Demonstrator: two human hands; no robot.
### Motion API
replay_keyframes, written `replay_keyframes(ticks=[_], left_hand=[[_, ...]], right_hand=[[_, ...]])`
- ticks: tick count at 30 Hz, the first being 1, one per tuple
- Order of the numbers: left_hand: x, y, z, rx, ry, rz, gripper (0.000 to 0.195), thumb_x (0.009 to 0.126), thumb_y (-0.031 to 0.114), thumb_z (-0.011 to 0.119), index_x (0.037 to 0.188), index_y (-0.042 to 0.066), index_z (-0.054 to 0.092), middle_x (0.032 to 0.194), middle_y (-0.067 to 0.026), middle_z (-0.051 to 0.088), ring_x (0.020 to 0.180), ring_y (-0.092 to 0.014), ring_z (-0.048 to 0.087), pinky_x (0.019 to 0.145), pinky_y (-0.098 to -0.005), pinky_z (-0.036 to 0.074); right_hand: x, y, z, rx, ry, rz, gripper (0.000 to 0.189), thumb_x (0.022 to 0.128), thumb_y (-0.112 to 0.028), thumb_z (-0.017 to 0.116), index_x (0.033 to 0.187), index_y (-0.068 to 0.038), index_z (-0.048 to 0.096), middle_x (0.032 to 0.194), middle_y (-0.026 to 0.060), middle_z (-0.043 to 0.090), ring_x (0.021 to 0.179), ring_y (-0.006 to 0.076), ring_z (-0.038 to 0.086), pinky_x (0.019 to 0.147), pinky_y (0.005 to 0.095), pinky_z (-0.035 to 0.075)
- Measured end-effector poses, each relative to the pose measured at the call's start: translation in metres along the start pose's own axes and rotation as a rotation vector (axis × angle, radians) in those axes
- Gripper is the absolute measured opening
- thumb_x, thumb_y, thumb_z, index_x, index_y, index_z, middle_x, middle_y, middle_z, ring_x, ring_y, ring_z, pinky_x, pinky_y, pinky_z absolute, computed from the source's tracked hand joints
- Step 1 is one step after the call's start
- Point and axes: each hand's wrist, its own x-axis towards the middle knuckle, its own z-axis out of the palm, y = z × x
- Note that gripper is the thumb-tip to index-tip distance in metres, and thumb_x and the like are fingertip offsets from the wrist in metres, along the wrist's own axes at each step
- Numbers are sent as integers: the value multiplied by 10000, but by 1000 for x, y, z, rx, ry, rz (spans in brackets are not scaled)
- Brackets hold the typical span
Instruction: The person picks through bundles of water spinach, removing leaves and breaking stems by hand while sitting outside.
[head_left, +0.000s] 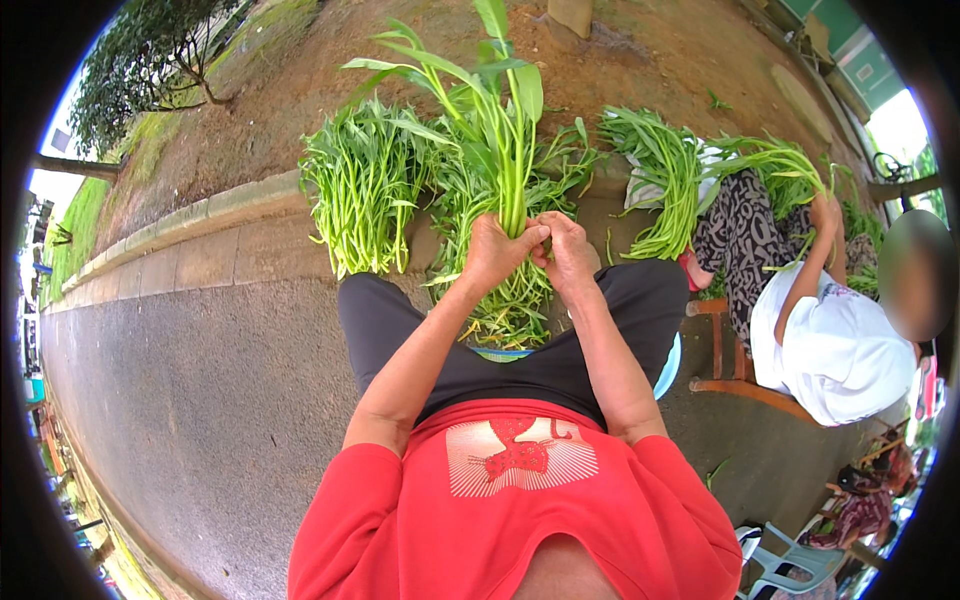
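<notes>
My left hand (493, 247) is closed around the lower stems of a bunch of water spinach (513, 165), which stands upright with its leaves pointing away from me. Close against it, my right hand (564, 246) has its fingertips pinched together at the stem bases; whether a stem end is between them is too small to tell. Below both hands, a loose heap of water spinach (517, 307) lies on the ground between my knees. To the left, a larger pile of water spinach (364, 195) rests against the kerb, stems towards me.
At the right, a co-worker (832, 330) sits on a wooden chair (720, 384) holding greens. Another water spinach pile (664, 180) lies between us. A stone kerb (217, 217) separates the asphalt (195, 405) from bare soil (300, 82). A plastic chair (795, 562) stands behind at the right.
</notes>
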Motion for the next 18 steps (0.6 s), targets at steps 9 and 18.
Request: replay_keyframes(ticks=[9, 18], left_hand=[[3, -11, 1, -209, 41, -47, 126, 781, 131, 638, 758, 7, 626, 572, -16, 579, 475, -48, 499, 409, -195, 389], [6, -12, -4, -268, 191, 6, 147, 757, 104, 674, 698, -1, 589, 573, -32, 572, 457, -61, 496, 391, -192, 389]], right_hand=[[-6, 4, 4, 78, -71, -10, 242, 851, -275, 547, 759, -51, 550, 654, 24, 528, 529, 87, 467, 415, 210, 348], [-5, 13, 10, 186, -164, -111, 236, 837, -271, 586, 818, -37, 561, 732, 45, 567, 592, 124, 525, 485, 258, 437]])
